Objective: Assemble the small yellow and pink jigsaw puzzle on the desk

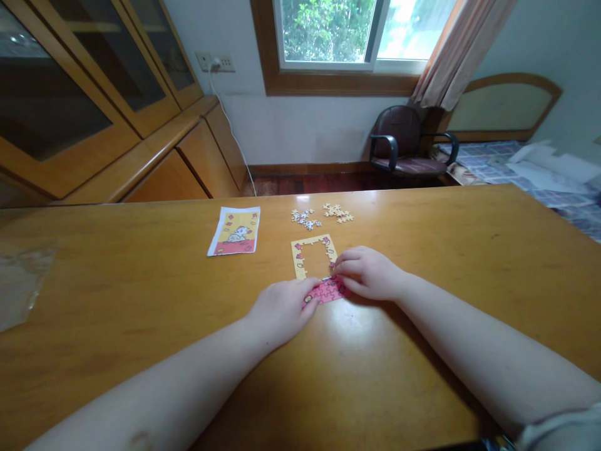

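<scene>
A partly assembled jigsaw puzzle (327, 292) lies on the wooden table, its yellow border joined around an open middle and its lower part filled in pink. My left hand (285, 308) rests at the puzzle's lower left corner, thumb and fingers spread over the pink edge. At the right side, my right hand (367, 273) has its fingers bent together on the border; whether a piece is under the fingertips is hidden. Beyond the puzzle lie a pile of white-and-blue loose pieces (306, 219) and a pile of yellow loose pieces (338, 213).
A picture sheet (235, 232) with a white animal on yellow and pink lies left of the puzzle. Clear plastic film (23, 282) is at the table's far left. Past the table stand a brown armchair (404, 141), a bed (498, 156) and a wooden cabinet (154, 169).
</scene>
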`<state>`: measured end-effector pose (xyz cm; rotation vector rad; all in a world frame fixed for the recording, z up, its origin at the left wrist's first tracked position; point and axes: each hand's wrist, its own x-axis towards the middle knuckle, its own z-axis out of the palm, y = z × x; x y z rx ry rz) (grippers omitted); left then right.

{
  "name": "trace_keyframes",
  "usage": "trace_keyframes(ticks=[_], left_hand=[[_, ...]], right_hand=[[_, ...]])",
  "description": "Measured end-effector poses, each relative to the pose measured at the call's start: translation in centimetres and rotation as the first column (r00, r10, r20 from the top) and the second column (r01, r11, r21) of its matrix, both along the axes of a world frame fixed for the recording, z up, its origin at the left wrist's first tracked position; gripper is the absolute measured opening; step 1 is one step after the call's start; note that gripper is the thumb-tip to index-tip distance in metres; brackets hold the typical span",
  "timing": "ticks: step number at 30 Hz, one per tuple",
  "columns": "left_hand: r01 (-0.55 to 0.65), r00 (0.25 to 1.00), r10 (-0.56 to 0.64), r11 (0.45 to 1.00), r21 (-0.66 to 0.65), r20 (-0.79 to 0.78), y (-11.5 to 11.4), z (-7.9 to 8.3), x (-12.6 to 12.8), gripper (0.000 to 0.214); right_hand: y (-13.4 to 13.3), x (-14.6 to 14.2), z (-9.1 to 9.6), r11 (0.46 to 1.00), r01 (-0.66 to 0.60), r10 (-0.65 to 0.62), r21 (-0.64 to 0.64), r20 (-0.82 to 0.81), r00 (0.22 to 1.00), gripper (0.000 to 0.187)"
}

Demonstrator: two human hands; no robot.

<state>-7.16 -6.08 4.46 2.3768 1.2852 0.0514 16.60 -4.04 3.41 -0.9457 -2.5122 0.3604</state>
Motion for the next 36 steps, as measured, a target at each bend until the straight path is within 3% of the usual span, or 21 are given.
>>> trace_keyframes(ticks=[4, 11, 20, 27, 31, 34, 36], left_hand=[[0.006, 1.0, -0.006, 1.0, 0.009, -0.008, -0.1, 0.1, 0.0, 0.036], [0.007, 0.999, -0.006, 1.0, 0.008, -0.034, 0.0, 0.0, 0.1, 0.038], [0.009, 0.999, -0.009, 1.0, 0.005, -0.038, -0.1, 0.3, 0.1, 0.035], [0.008, 0.998, -0.008, 1.0, -0.003, -0.057, -0.1, 0.3, 0.1, 0.03], [0.011, 0.998, -0.011, 1.0, -0.002, -0.055, -0.1, 0.3, 0.1, 0.031], [0.017, 0.998, -0.016, 1.0, 0.01, -0.059, -0.1, 0.1, 0.1, 0.031], [0.017, 0.997, -0.016, 1.0, 0.01, -0.074, -0.1, 0.1, 0.2, 0.031]], right_hand=[[0.1, 0.1, 0.1, 0.998, 0.065, -0.065, -0.025, 0.011, 0.998, 0.022], [0.0, 0.0, 0.0, 0.991, -0.01, 0.021, -0.13, 0.083, 0.996, 0.02], [-0.1, -0.3, 0.1, 0.993, -0.005, 0.018, -0.121, 0.104, 0.994, 0.02], [-0.1, -0.4, -0.2, 0.988, -0.065, 0.07, -0.138, 0.033, 0.997, 0.022], [0.4, -0.3, -0.8, 0.995, 0.092, -0.094, -0.044, -0.041, 0.995, 0.02], [0.8, -0.2, -1.2, 0.951, 0.308, -0.309, -0.011, -0.05, 0.95, 0.027], [0.9, -0.2, -1.5, 0.926, 0.375, -0.376, -0.039, -0.016, 0.926, 0.039]])
